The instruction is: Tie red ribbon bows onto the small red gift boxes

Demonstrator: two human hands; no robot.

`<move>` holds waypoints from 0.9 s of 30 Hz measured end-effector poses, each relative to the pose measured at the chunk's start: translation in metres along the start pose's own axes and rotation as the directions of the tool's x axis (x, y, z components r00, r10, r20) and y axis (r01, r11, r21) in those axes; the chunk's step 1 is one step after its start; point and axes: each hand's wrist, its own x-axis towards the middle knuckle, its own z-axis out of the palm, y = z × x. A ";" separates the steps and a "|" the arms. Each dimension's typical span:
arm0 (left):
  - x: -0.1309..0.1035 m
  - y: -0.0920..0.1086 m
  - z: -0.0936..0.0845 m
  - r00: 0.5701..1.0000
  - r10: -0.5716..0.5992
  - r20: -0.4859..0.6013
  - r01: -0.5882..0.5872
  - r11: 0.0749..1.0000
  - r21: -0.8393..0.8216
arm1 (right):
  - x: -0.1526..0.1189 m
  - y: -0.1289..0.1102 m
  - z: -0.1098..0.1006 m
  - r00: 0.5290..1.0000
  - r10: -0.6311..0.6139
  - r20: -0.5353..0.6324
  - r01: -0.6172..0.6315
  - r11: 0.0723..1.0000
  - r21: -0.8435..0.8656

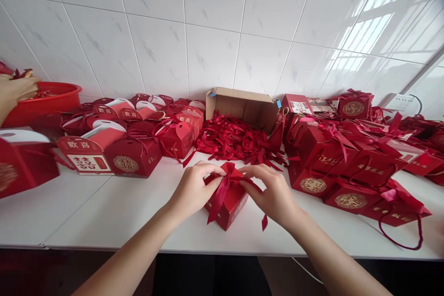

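Observation:
A small red gift box (233, 207) stands on the white table in front of me, with a dark red satin ribbon (219, 198) tied in a bow on its top. My left hand (197, 184) pinches the bow from the left, thumb and forefinger together. From the right, my right hand (270, 189) grips the other side of the ribbon between thumb and fingers. A ribbon tail hangs below the right hand. Just behind the box, a heap of loose red ribbons (239, 141) spills from a cardboard box (243, 97) lying on its side.
Red gift boxes (133, 157) with cord handles stand in rows on the left. Stacked boxes with bows (322, 152) fill the right. At far left, another person's hand (17, 92) is over a red basin (52, 97). A power strip (398, 101) sits by the tiled wall.

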 end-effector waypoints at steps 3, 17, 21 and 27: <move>0.001 0.000 -0.002 1.000 0.002 0.020 -0.002 1.000 0.020 | 0.002 -0.012 -0.020 0.966 0.011 0.260 0.013 0.996 -0.091; 0.021 0.024 -0.034 0.937 0.123 0.328 -0.237 0.912 0.334 | 0.036 0.007 -0.007 0.915 -0.326 0.237 0.266 0.930 0.253; 0.028 0.032 -0.039 0.901 0.117 0.417 -0.299 0.865 0.404 | 0.026 0.009 -0.004 0.848 -0.405 0.342 0.418 0.907 0.038; 0.043 0.040 -0.042 0.894 0.042 0.447 -0.282 0.826 0.487 | 0.024 0.018 0.006 0.820 -0.403 0.406 0.461 0.886 -0.051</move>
